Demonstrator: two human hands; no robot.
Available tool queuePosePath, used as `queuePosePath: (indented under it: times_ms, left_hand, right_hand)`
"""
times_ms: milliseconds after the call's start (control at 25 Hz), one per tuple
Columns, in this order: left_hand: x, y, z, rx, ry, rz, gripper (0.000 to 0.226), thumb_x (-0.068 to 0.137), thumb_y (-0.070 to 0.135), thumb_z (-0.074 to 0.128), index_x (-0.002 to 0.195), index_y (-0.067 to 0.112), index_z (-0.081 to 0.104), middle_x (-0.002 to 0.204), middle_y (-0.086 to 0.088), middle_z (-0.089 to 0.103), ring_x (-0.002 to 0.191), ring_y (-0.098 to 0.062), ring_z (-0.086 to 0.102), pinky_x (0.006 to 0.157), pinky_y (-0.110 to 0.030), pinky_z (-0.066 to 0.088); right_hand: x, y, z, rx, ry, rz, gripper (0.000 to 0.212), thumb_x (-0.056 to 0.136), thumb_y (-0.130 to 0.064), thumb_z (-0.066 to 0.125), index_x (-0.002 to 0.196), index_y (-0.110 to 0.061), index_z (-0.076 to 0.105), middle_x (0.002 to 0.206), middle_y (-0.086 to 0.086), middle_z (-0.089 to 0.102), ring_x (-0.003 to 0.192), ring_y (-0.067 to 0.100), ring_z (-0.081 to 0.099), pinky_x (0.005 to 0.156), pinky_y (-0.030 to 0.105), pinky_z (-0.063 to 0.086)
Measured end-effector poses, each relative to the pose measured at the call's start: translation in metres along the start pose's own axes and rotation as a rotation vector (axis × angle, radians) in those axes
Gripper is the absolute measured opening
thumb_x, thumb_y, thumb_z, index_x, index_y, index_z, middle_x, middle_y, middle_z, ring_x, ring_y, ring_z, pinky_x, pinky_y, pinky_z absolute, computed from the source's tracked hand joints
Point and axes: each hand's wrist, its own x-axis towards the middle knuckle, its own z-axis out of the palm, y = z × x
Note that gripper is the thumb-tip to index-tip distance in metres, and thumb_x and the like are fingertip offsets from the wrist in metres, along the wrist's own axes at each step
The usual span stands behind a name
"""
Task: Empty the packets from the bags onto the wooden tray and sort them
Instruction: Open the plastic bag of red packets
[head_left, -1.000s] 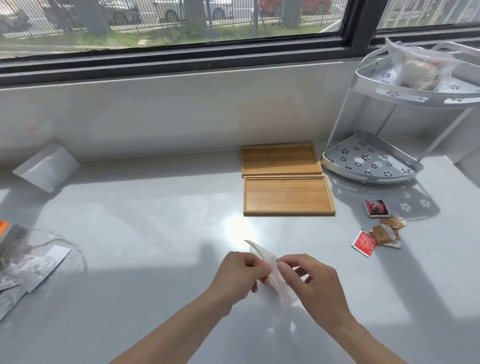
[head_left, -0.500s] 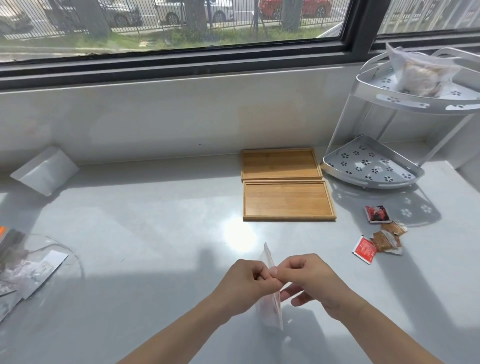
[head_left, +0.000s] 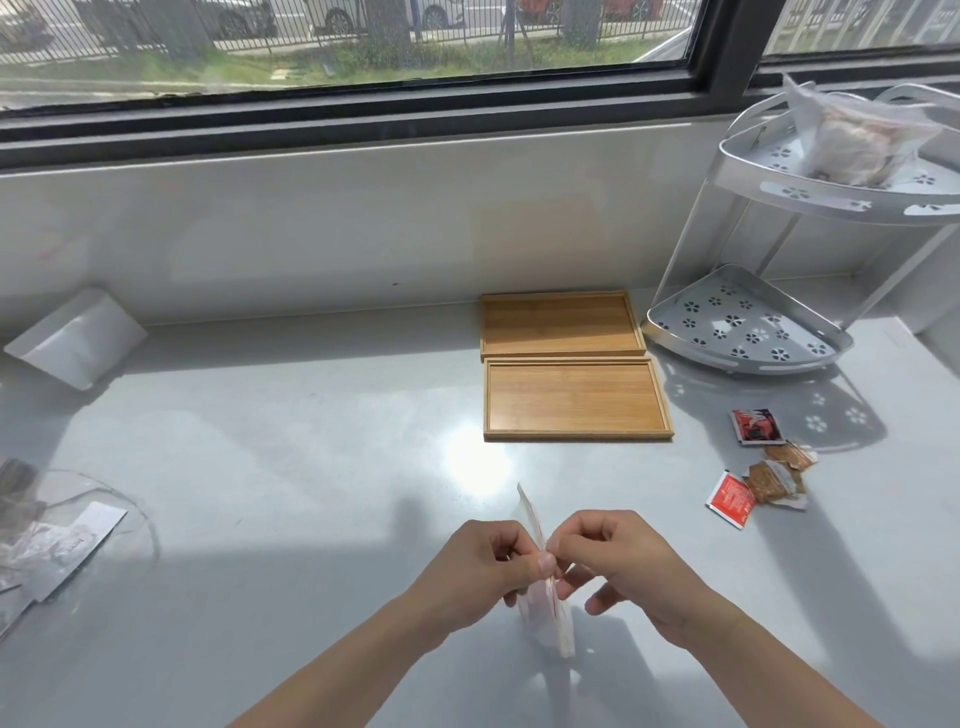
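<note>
My left hand (head_left: 480, 569) and my right hand (head_left: 618, 558) pinch the top edge of a small clear plastic bag (head_left: 545, 608) with a red strip, held edge-on over the grey counter near me. What is inside the bag cannot be told. Two wooden trays lie ahead, the nearer one (head_left: 576, 399) and the farther one (head_left: 561, 323); both hold nothing. To the right on the counter lie loose packets: a dark red one (head_left: 757, 426), a red one (head_left: 730, 499) and brown ones (head_left: 776, 475).
A white two-tier corner rack (head_left: 748, 332) stands at the back right, with a filled plastic bag (head_left: 857, 135) on its top shelf. Clear bags with packets (head_left: 47, 540) lie at the left edge. A white pouch (head_left: 75, 338) leans on the wall.
The bag has turned from slanted to upright and edge-on. Both hands have closed together on its top edge.
</note>
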Motion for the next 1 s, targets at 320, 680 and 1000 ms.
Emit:
queuePosePath:
  times_ms: [320,680,1000]
  left_hand:
    - [0.003,0.0,0.001,-0.015,-0.014,0.007,0.023,0.087,0.023,0.072,0.068,0.015,0.061,0.052,0.012,0.058,0.047,-0.003,0.049,0.049,-0.009,0.037]
    - [0.002,-0.008,-0.002,-0.182,-0.042,-0.003,0.021,0.093,0.023,0.065,0.074,0.016,0.064,0.066,0.002,0.064,0.06,-0.013,0.057,0.053,-0.022,0.037]
    - [0.003,0.002,-0.002,-0.027,0.014,0.015,0.024,0.09,0.034,0.062,0.074,0.017,0.058,0.068,0.002,0.065,0.064,-0.013,0.062,0.047,-0.024,0.044]
  right_hand:
    - [0.006,0.002,-0.004,0.031,-0.035,0.016,0.018,0.087,-0.026,0.071,0.083,-0.009,0.07,0.082,0.012,0.075,0.074,0.02,0.071,0.052,0.024,0.047]
    - [0.009,0.005,-0.002,0.034,-0.01,-0.019,0.024,0.093,-0.021,0.064,0.092,0.003,0.065,0.084,0.009,0.073,0.074,0.018,0.07,0.05,0.024,0.046]
    - [0.007,-0.001,0.004,-0.106,0.039,-0.082,0.015,0.087,-0.019,0.066,0.08,-0.007,0.071,0.071,0.005,0.071,0.069,0.014,0.068,0.051,0.026,0.048]
